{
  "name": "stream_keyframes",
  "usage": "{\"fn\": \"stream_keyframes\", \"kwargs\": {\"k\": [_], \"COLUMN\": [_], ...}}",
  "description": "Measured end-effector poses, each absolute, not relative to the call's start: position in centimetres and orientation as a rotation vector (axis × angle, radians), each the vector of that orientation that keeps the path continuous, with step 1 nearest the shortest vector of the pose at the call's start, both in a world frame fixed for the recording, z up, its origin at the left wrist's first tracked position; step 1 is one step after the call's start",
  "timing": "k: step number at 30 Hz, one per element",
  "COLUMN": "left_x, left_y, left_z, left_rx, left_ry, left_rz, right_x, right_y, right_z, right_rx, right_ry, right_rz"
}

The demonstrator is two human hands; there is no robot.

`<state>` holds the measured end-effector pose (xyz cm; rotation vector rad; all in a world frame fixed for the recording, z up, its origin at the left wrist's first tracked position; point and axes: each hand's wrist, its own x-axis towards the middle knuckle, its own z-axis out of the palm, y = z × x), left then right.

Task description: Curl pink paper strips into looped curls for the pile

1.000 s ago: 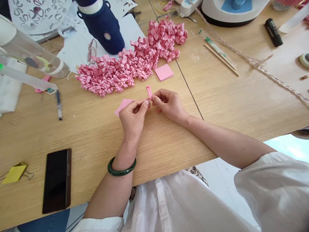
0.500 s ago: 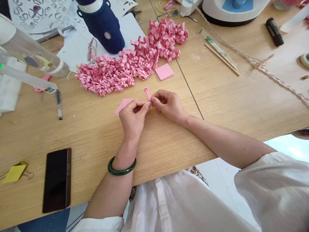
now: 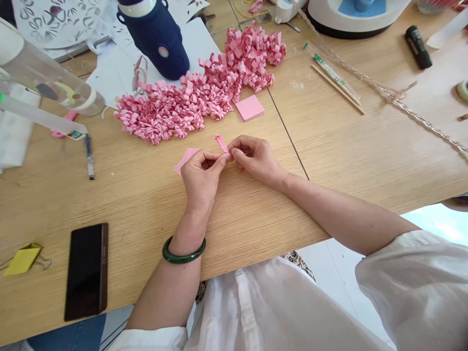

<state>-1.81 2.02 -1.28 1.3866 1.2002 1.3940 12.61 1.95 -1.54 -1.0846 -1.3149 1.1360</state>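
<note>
A narrow pink paper strip (image 3: 221,143) with a frilled edge stands up between my hands, pinched at its lower end. My left hand (image 3: 201,173) grips it with thumb and forefinger, a green bangle (image 3: 184,257) round the wrist. Against those fingertips, my right hand (image 3: 254,158) pinches the same end from the right. Fingers cover the part being held. Partly behind my left hand lie pink paper sheets (image 3: 186,160). Beyond the hands are a square pink paper stack (image 3: 250,107) and a long heap of curled pink paper pieces (image 3: 183,105).
A dark blue bottle (image 3: 157,44) stands behind the heap. To the left are a clear bottle (image 3: 54,73), a pen (image 3: 89,156), a phone (image 3: 87,271) and a yellow binder clip (image 3: 24,259). Wooden sticks (image 3: 338,90), a twisted cord (image 3: 417,116) and a black marker (image 3: 418,47) lie right.
The strip's upper end has tipped slightly to the left. Both hands stay in nearly the same place, still pinching its lower end.
</note>
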Motion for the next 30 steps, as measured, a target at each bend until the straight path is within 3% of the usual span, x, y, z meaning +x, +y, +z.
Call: {"fn": "stream_keyframes", "kwargs": {"k": [30], "left_x": [-2.34], "left_y": [2.16], "left_z": [-1.28], "left_rx": [1.409], "left_ry": [1.218], "left_rz": [1.185], "right_x": [12.86], "right_y": [1.93], "right_z": [-1.46], "right_rx": [-0.933], "right_ry": [-1.271], "right_rz": [1.297]}}
